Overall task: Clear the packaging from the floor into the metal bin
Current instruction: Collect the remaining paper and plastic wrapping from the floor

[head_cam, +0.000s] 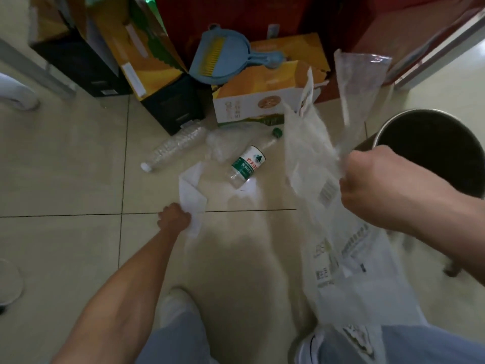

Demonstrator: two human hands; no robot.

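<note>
Underfoot, two bottles (pixel 244 164); one metal bin (pixel 430 145).

Glossy tiled floor (pixel 65 166), clear crinkly plastic packaging (pixel 309 158) (thin film), dull metal bin (pixel 430 143).

Glossy cream tile floor (pixel 78 166) with dark grout lines, cardboard boxes (pixel 262 101) stacked along the far edge, pretty dim lighting.

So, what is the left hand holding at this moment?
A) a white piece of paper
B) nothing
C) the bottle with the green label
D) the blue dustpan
A: the left hand is closed on the lower end of a white piece of paper, while the labelled bottle lies on the floor beyond it.
</note>
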